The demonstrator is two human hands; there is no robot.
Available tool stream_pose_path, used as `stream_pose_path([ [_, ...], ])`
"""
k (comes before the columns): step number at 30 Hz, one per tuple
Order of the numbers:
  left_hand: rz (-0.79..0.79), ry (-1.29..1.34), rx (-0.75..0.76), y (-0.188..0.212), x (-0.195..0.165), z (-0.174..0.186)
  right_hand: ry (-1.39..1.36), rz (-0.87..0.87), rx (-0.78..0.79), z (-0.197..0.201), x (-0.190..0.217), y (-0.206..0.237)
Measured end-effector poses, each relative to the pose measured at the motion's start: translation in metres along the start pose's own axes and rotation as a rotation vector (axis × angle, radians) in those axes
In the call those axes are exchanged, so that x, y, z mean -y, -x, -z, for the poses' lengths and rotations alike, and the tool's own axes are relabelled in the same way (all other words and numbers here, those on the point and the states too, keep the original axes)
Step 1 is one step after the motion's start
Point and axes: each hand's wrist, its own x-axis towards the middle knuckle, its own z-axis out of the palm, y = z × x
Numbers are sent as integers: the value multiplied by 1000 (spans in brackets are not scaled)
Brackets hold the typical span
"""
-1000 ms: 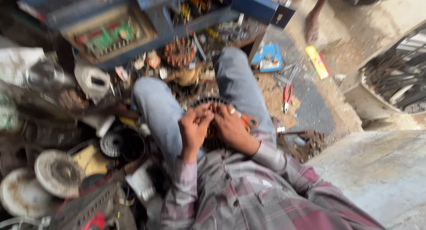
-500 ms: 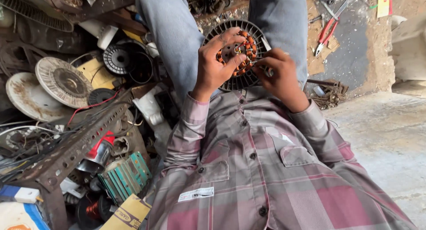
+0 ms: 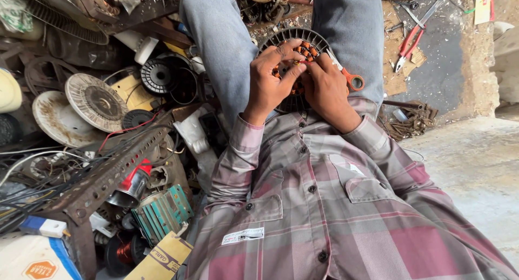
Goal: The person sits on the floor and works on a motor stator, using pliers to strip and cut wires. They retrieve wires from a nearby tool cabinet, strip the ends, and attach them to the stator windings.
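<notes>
cluttered floor: both hands (image 3: 300, 82) clasp a copper-wound stator (image 3: 296, 55); yellow carton (image 3: 162, 258) bottom-left.

Lap: both hands, left hand (image 3: 270, 80) and right hand (image 3: 327, 88), lie on the round motor stator (image 3: 294, 47) between the knees, filling that gap.
Left side: blocked by piled fan parts; a ribbed disc (image 3: 94, 99), a black rotor (image 3: 157, 74) and a perforated angle bar (image 3: 102, 180) crowd against the left leg.
Right side: red pliers (image 3: 408, 42) and orange-handled scissors (image 3: 351, 80) lie near the right knee.
Far right: bare concrete floor (image 3: 476, 172) gives open passage.
</notes>
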Motion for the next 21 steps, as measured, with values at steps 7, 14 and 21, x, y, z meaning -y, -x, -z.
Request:
stream_pose_path([
  [7, -46, -109, -84, -1, -4, -6, 114, 52, 50, 13, 0, 3],
  [14, -149, -225, -126, 12, -4, -4, 92, 102, 140, 29, -4, 0],
  [21, -249, -489, 8, 49, 19, -29, -273, -38, 170, 28, -25, 4],
])
